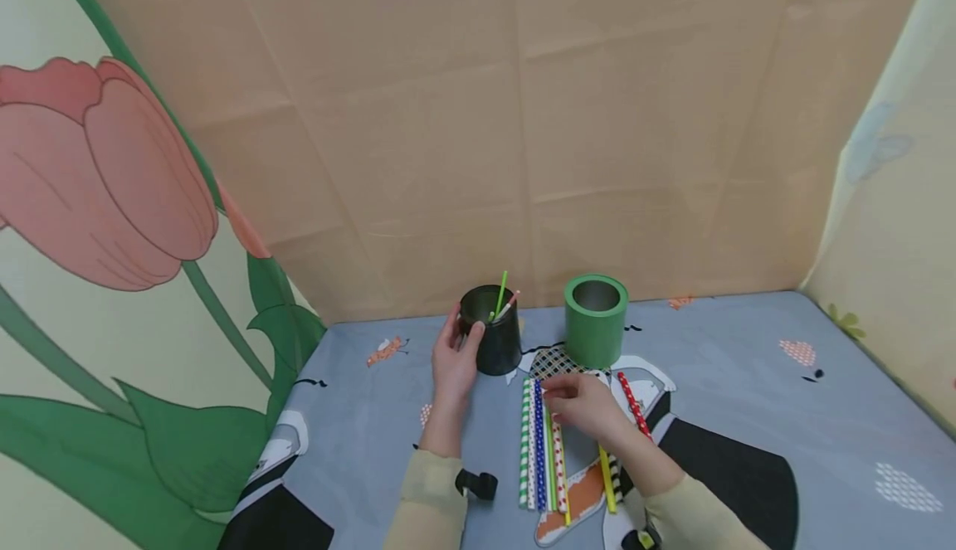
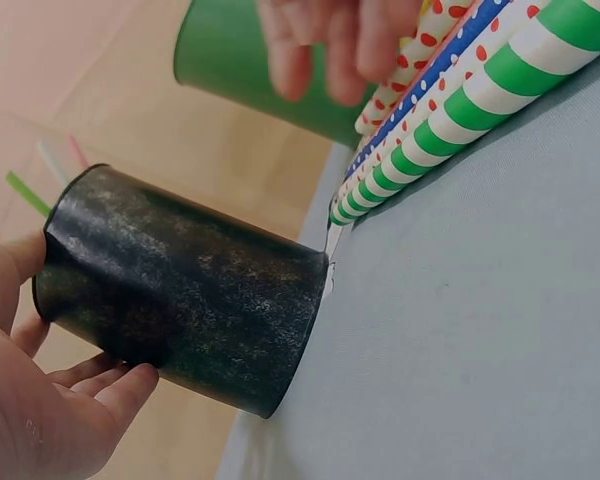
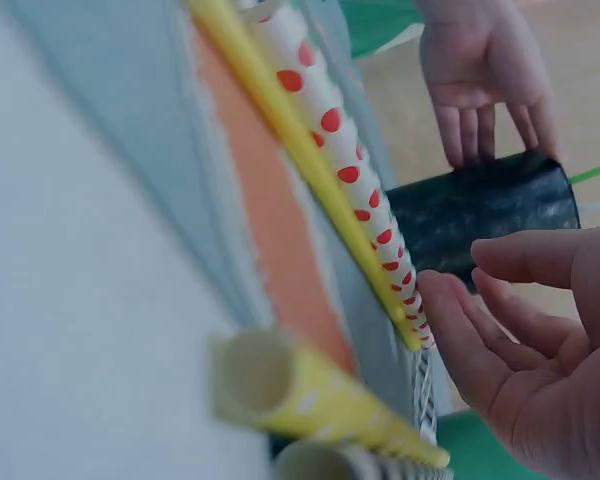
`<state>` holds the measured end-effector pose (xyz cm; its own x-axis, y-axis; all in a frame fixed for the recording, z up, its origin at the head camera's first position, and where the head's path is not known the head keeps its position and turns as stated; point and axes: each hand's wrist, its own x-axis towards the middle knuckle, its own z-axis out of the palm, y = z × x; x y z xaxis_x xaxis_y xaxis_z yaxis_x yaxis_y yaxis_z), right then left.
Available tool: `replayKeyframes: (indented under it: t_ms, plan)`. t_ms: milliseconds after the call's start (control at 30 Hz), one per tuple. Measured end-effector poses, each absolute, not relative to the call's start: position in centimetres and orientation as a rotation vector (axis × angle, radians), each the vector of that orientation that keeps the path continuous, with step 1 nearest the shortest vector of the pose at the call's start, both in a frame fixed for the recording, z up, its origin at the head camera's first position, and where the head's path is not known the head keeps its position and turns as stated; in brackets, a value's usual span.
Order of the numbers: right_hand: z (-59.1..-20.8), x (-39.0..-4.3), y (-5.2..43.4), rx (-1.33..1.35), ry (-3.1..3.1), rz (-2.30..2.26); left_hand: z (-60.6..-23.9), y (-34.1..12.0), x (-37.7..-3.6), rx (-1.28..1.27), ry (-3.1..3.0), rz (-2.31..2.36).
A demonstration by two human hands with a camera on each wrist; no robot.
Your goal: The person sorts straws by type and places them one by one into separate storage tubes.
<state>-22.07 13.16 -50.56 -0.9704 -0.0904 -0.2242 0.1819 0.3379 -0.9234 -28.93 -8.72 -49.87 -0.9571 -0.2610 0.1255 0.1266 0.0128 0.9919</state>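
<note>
Done: black cup (image 1: 493, 339) already holds approx. 2 straws (image 1: 504, 299), 1 green, 1 pinkish.
Left: row of patterned straws (image 1: 541, 450) flat on blue cloth (image 1: 747, 384) betw. the hands; green cup (image 1: 595, 320) looks empty.
L hand (image 1: 453, 361): fingers straight against black cup's side, steadying it.
R hand (image 1: 582, 405): fingers loosely bent over straw tips, nothing gripped yet.
Progress: early, most straws not yet in a cup.
</note>
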Motion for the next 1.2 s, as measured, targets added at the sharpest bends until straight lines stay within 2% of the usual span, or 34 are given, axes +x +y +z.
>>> replayKeyframes:
  t_ms: [233,600,1200]
  plan:
    - [-51.7,-21.8,14.7,0.156,2.402,-1.691,-49.8,-8.7,-28.8,0.116,-2.004,-2.042]
    - [-50.5,-21.6,17.3,0.114,2.650,-1.386,-49.7,-8.7,-28.9,0.138,-2.018,-2.030]
    - [-49.4,-21.0,16.3,0.036,2.663,-1.329,-49.6,-8.6,-29.0,0.199,-2.028,-2.050]
